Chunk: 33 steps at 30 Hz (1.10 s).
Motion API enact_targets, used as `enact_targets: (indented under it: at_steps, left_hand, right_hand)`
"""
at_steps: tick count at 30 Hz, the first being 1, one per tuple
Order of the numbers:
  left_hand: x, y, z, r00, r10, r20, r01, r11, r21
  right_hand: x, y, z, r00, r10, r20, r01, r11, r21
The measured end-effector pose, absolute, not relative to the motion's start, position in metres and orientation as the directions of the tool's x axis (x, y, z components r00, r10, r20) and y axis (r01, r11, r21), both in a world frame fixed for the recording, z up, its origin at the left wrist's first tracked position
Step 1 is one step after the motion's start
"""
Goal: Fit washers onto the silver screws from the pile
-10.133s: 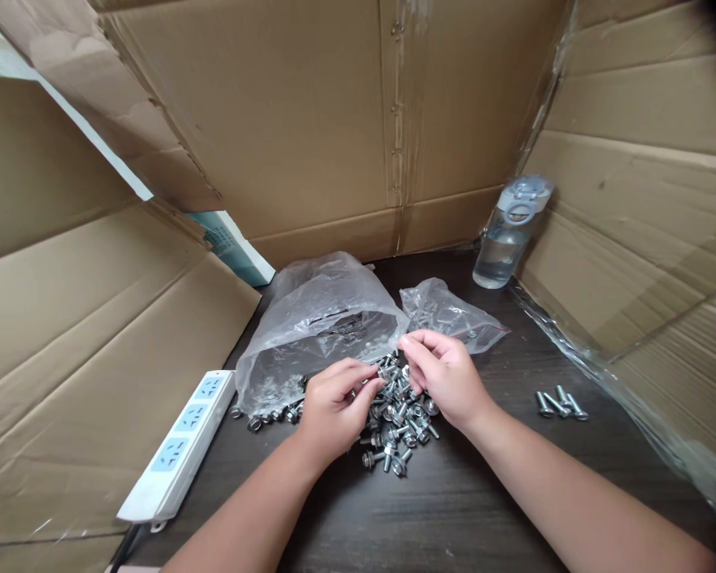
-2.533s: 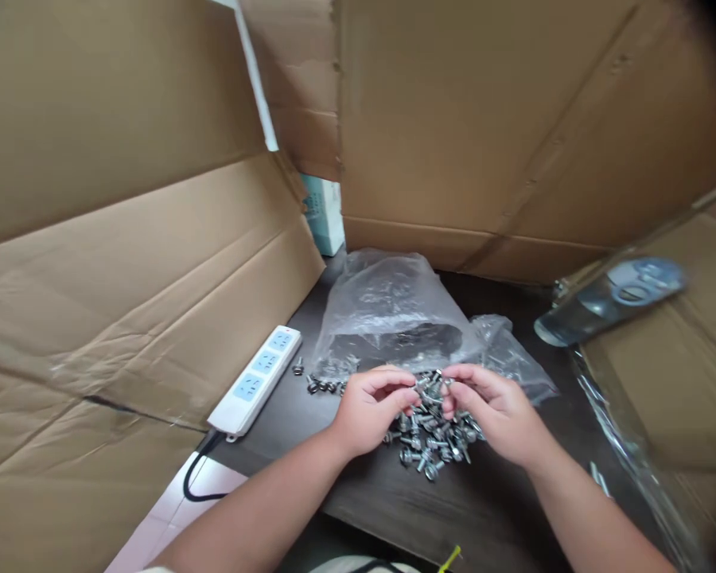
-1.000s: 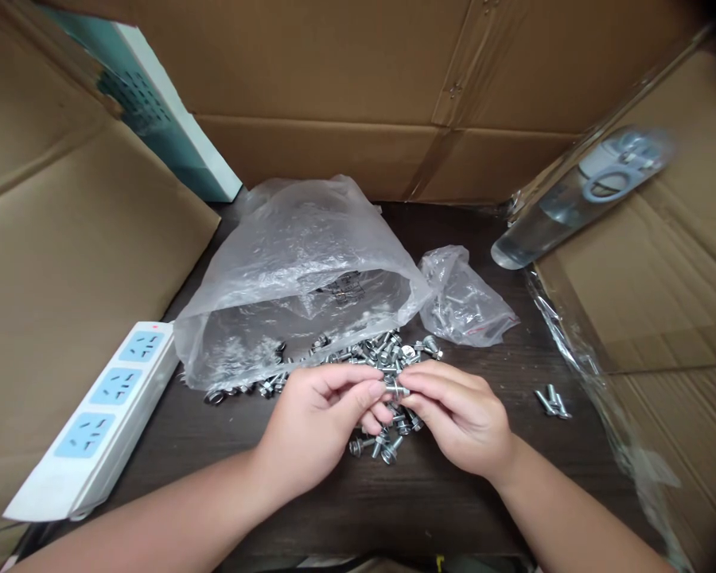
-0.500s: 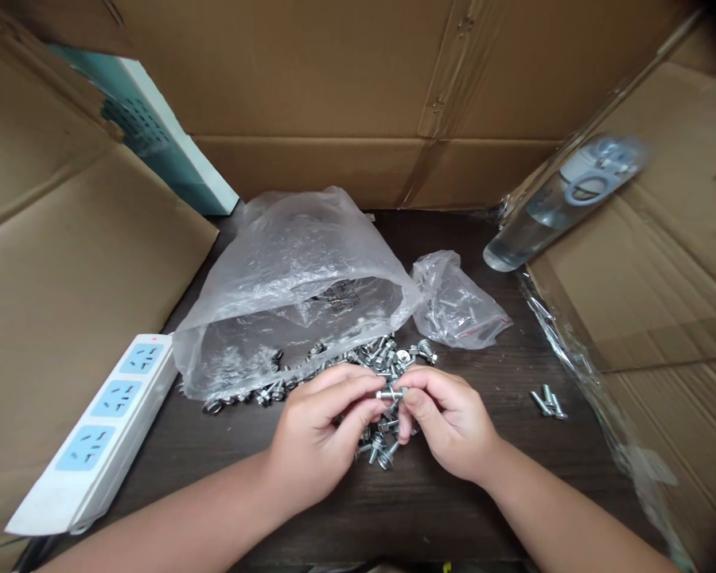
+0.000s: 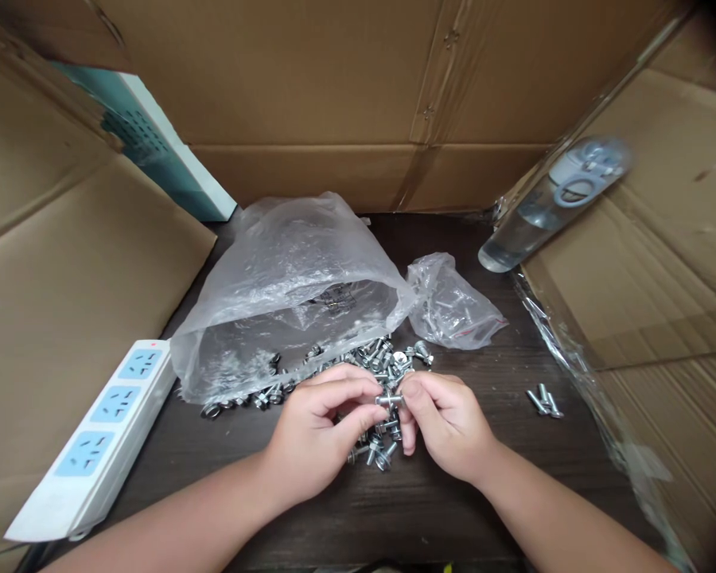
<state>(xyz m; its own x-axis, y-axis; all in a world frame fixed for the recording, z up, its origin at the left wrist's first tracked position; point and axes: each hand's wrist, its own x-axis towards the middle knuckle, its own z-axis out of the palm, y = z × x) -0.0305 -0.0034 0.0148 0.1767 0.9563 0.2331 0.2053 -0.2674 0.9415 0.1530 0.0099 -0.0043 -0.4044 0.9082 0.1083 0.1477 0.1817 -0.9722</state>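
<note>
The left hand [image 5: 313, 438] and the right hand [image 5: 447, 426] meet low over the middle of the dark wood tabletop [image 5: 453, 513]. Both are curled nearly closed, their fingertips pinching a single zinc-plated steel bolt [image 5: 390, 400] that lies crosswise between them. The left hand's fingers wrap one end of it, while the right thumb presses at the other end, so part of the shank shows in the gap.

Directly beneath and behind the hands spreads a loose heap of bolts [image 5: 379, 354], many fitted with washers. It trails left along the mouth of a large clear plastic bag [image 5: 286, 298], which lies on its side with more bolts just inside its opening. A small clear zip bag [image 5: 450, 306] holding more bolts lies just to its right, and a tiny group of bolts [image 5: 542, 402] sits well apart on the right.

A white power strip [image 5: 104, 434] with blue socket panels lies at the left. A clear water bottle [image 5: 542, 215] leans tilted at the upper right against the flattened cardboard box flaps [image 5: 310, 79] that wall in the tabletop.
</note>
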Motion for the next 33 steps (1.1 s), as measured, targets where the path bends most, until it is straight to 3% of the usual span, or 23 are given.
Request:
enact_targets:
  at_steps: [5, 12, 25, 33]
  left_hand:
    - [-0.032, -0.006, 0.012, 0.161, 0.913, 0.374, 0.265, -0.405, 0.875]
    - [-0.035, -0.004, 0.017, 0.133, 0.920, 0.369, 0.296, -0.393, 0.871]
    - [-0.037, -0.005, 0.016, 0.210, 0.831, 0.515, 0.313, -0.556, 0.770]
    - [-0.037, -0.004, 0.017, 0.181, 0.867, 0.465, 0.330, -0.499, 0.802]
  right_hand:
    - [0.158, 0.008, -0.006, -0.385, 0.923, 0.023, 0.116, 0.073, -0.991]
    - [0.158, 0.006, 0.001, -0.428, 0.883, 0.191, -0.150, 0.139, -0.979]
    - [0.155, 0.003, 0.004, -0.417, 0.908, 0.026, -0.152, -0.041, -0.988]
    - [0.158, 0.006, 0.004, -0.432, 0.902, -0.021, -0.104, -0.073, -0.992]
